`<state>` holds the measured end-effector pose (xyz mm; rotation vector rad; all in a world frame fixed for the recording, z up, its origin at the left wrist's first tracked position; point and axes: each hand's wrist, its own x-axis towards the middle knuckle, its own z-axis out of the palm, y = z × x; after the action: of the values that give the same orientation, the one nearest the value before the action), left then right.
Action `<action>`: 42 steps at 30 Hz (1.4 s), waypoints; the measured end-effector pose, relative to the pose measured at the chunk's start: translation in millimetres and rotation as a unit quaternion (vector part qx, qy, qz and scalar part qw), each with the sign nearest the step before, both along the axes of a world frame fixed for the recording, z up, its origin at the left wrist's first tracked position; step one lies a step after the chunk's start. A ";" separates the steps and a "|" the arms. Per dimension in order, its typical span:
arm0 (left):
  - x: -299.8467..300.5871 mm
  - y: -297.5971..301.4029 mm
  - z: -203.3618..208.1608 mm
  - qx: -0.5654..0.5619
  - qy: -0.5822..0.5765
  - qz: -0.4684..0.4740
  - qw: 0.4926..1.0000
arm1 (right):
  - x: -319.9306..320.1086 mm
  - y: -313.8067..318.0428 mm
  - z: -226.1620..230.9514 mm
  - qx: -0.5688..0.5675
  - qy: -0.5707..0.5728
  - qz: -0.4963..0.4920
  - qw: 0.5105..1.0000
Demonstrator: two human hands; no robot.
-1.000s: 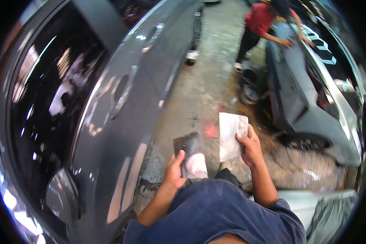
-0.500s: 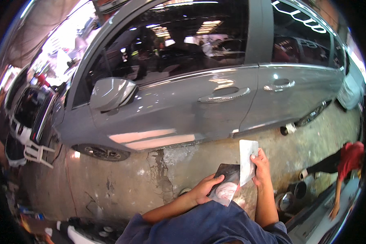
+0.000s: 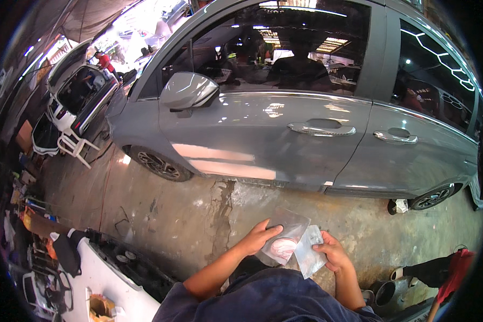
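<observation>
My left hand (image 3: 258,236) pinches a thin grey flat plate (image 3: 291,219) between thumb and fingers. On the plate sits a mound of pinkish-white putty (image 3: 283,248) with streaks through it. My right hand (image 3: 335,252) is closed on a pale, flat rectangular spreader (image 3: 309,251), tilted so its edge meets or overlaps the plate's right side, close to the putty. Whether the two touch I cannot tell. Beyond my hands stands a grey car (image 3: 263,145); pale pink strips of filler (image 3: 231,169) cover the lower part of its front door.
A white plastic chair (image 3: 76,146) stands at the left, near another car with its lid raised (image 3: 86,86). A white car panel (image 3: 112,276) lies at lower left with a cut-open container (image 3: 100,307) on it. At right are a person in red (image 3: 459,273) and a dark bucket (image 3: 385,293).
My right hand has lowered the spreader from upright above the plate down beside the putty. The plate has turned lighter in the light. The view has shifted, showing more floor and car.
</observation>
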<state>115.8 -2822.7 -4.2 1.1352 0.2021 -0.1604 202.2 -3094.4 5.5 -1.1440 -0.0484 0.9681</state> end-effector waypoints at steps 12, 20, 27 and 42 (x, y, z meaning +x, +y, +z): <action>-38.4 -19.2 0.6 -0.279 -0.003 0.168 0.946 | -28.2 8.5 20.1 -0.078 -0.284 -0.163 0.942; -95.1 -11.1 30.9 -0.226 0.005 0.299 0.927 | -130.0 92.3 67.5 -0.061 -0.645 0.033 0.761; -170.7 11.2 2.0 -0.233 0.007 0.356 0.905 | -180.6 100.5 18.3 -0.147 -0.634 0.113 0.751; -234.3 -45.6 13.4 -0.306 0.048 0.170 0.936 | -150.5 119.8 -2.3 0.158 0.143 -0.148 0.966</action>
<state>-118.6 -2868.3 9.2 0.4601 0.3999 0.0329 51.8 -2974.6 3.2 -0.6863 0.1910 0.8146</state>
